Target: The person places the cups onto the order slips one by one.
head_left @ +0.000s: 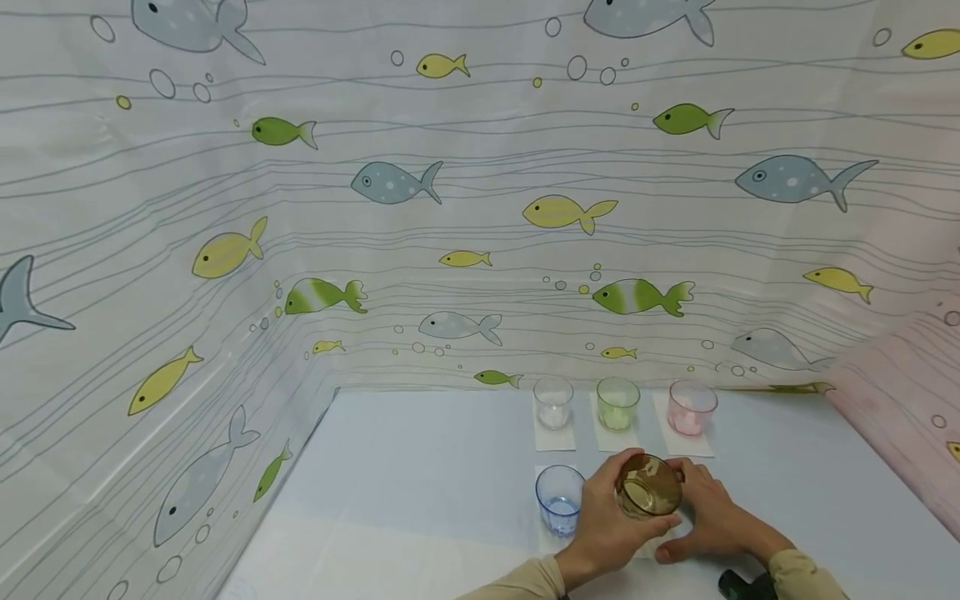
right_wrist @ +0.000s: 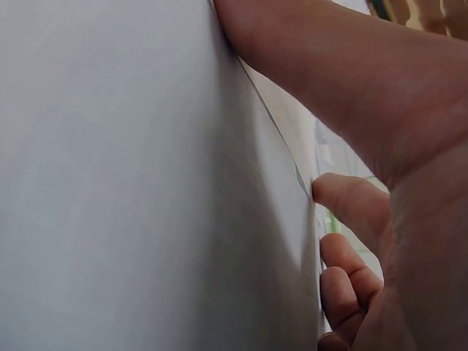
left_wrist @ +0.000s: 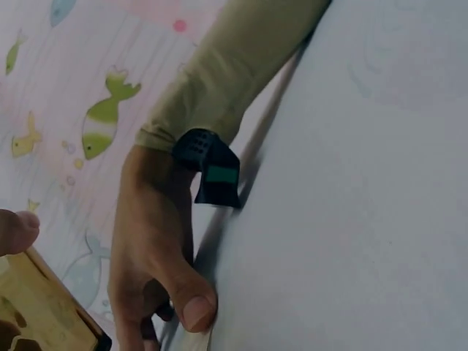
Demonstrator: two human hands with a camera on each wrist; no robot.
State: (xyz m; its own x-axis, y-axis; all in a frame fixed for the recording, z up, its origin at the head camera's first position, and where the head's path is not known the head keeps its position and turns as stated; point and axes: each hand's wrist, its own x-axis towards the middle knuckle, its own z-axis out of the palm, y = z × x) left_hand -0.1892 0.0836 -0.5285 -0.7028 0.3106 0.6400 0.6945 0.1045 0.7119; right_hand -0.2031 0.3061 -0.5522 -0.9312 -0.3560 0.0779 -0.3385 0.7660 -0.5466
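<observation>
My left hand (head_left: 606,518) holds a brown amber glass cup (head_left: 649,486) tilted, its mouth toward the head camera. In the left wrist view, the amber cup (left_wrist: 47,303) sits at the lower left, with a left fingertip above it. Beneath the cup lies a white paper piece (head_left: 647,551), mostly hidden. My right hand (head_left: 708,515) rests low just right of the cup, its thumb and fingers spread. The thumb touches down by the paper's edge in the right wrist view. A blue glass cup (head_left: 560,504) stands left of my left hand.
A clear cup (head_left: 553,406), a green cup (head_left: 617,407) and a pink cup (head_left: 692,410) stand in a back row, each on white paper. Fish-patterned curtains (head_left: 465,292) enclose the pale table (head_left: 420,467). A dark wrist strap (head_left: 742,585) shows at the right cuff.
</observation>
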